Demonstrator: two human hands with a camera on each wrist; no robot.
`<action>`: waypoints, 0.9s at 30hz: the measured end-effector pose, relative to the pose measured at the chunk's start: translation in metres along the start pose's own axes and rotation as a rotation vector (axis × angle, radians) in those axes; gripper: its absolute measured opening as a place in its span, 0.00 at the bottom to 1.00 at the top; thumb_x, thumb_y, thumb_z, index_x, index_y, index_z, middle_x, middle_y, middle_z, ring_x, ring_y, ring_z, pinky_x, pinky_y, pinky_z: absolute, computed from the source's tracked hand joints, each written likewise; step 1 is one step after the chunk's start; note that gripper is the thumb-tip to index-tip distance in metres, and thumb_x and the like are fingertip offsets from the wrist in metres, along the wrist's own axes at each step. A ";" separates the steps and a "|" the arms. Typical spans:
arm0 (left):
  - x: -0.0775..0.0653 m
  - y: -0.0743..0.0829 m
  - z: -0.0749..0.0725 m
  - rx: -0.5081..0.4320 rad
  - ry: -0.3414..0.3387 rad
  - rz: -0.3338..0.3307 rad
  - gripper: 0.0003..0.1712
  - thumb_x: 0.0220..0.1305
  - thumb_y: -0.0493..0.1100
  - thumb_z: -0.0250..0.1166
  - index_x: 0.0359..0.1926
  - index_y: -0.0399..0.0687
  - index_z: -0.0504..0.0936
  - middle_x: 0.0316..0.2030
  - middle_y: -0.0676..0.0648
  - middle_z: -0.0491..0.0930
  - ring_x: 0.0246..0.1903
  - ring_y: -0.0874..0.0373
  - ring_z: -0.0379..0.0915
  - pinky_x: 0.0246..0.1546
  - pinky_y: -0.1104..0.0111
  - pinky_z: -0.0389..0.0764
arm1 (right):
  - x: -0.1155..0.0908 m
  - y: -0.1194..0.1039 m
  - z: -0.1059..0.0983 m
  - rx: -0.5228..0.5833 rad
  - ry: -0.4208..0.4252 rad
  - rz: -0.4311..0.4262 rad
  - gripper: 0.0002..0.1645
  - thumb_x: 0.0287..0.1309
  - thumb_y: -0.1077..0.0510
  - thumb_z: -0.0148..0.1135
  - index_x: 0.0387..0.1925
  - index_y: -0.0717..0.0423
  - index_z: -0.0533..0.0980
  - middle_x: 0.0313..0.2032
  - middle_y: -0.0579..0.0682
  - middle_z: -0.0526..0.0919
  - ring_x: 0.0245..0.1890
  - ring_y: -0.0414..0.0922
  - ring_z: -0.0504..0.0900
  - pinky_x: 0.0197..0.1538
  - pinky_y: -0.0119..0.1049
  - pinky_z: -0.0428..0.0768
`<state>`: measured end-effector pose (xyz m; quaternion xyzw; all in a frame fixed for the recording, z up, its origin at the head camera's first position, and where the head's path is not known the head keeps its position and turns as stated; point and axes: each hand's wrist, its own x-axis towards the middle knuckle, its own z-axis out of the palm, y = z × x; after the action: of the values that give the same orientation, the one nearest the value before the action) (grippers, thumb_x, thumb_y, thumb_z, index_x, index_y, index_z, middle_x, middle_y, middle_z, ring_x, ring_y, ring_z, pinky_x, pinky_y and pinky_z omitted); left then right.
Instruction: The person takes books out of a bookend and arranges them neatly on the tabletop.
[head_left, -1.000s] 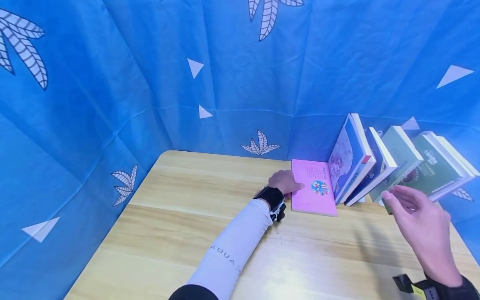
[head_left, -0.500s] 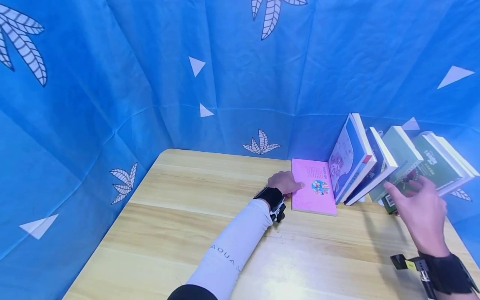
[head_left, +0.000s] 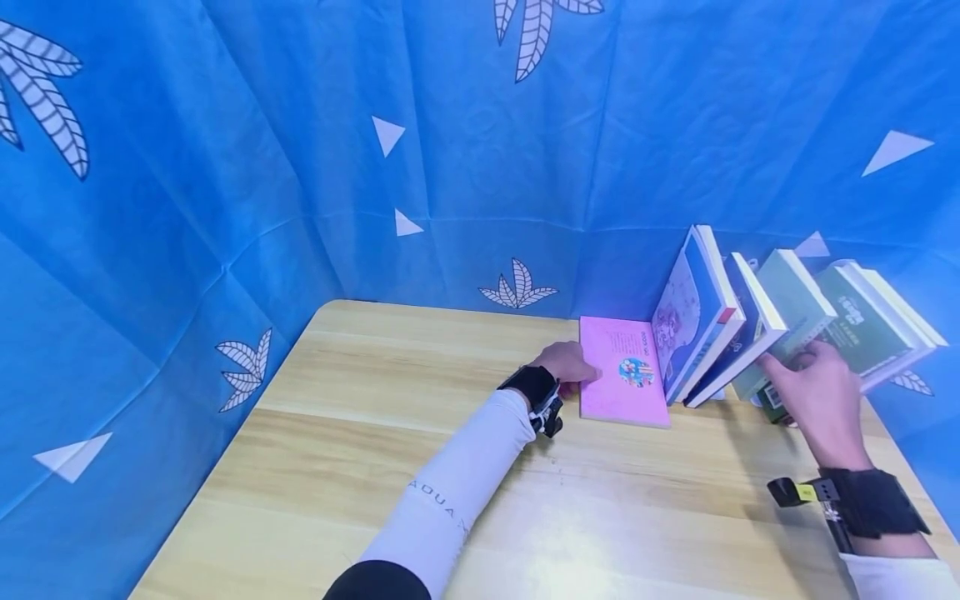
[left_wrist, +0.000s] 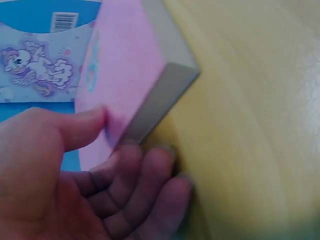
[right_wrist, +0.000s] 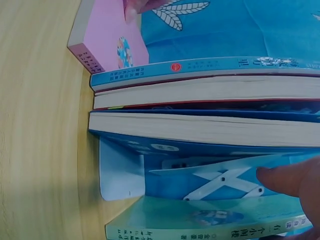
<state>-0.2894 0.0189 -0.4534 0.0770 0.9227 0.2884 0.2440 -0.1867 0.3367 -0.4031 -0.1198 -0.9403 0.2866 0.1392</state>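
Note:
A pink book [head_left: 618,404] lies flat near the table's back edge. My left hand [head_left: 564,364] pinches its left edge, thumb on the cover and curled fingers at the side, as the left wrist view shows. On the right, several books lean in a row. My right hand [head_left: 819,400] straddles the spine of a light green book [right_wrist: 165,220], thumb on its left side and fingers bent round the right. In the right wrist view the thumb [right_wrist: 282,180] reaches into the gap beside a dark blue book [right_wrist: 200,128]. Beyond stands a darker green book [head_left: 858,312].
An expanding book rack with crossed bars [right_wrist: 225,182] and a pale base plate [right_wrist: 120,167] shows between the books. A blue book with a pony picture [head_left: 678,312] stands against the pink book. A blue patterned curtain [head_left: 465,167] hangs behind the wooden table [head_left: 360,400].
My right hand has moved forward and left, from in front of the darker green book onto the light green one, its fingers closing round the spine. My left hand stays at the pink book.

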 end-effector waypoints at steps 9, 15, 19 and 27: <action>-0.025 0.026 -0.001 0.627 0.173 0.180 0.15 0.72 0.52 0.66 0.50 0.47 0.82 0.41 0.51 0.83 0.40 0.58 0.79 0.40 0.71 0.83 | 0.006 0.000 0.001 0.005 0.000 0.014 0.30 0.69 0.37 0.59 0.35 0.63 0.72 0.21 0.58 0.81 0.15 0.41 0.74 0.19 0.36 0.71; -0.033 0.035 0.012 1.096 0.435 0.331 0.21 0.79 0.45 0.53 0.67 0.49 0.75 0.62 0.44 0.81 0.62 0.48 0.78 0.56 0.62 0.87 | 0.008 0.002 -0.002 0.012 0.016 -0.010 0.25 0.72 0.43 0.56 0.32 0.63 0.72 0.17 0.55 0.78 0.13 0.43 0.73 0.17 0.38 0.70; -0.037 0.028 0.011 1.201 0.475 0.416 0.38 0.74 0.62 0.59 0.76 0.48 0.66 0.76 0.40 0.67 0.76 0.40 0.62 0.69 0.55 0.79 | 0.009 0.001 -0.001 0.013 0.012 -0.023 0.26 0.73 0.45 0.54 0.29 0.63 0.71 0.14 0.51 0.75 0.11 0.44 0.73 0.16 0.38 0.70; -0.054 0.009 0.001 1.216 0.537 0.692 0.56 0.68 0.79 0.51 0.81 0.46 0.57 0.81 0.40 0.56 0.81 0.37 0.49 0.80 0.47 0.61 | 0.009 0.003 0.002 -0.018 0.043 -0.086 0.31 0.78 0.48 0.48 0.19 0.63 0.72 0.08 0.48 0.67 0.07 0.43 0.64 0.12 0.37 0.63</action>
<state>-0.2423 0.0117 -0.4266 0.4111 0.8703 -0.2032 -0.1798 -0.1953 0.3405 -0.4051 -0.0868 -0.9439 0.2694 0.1703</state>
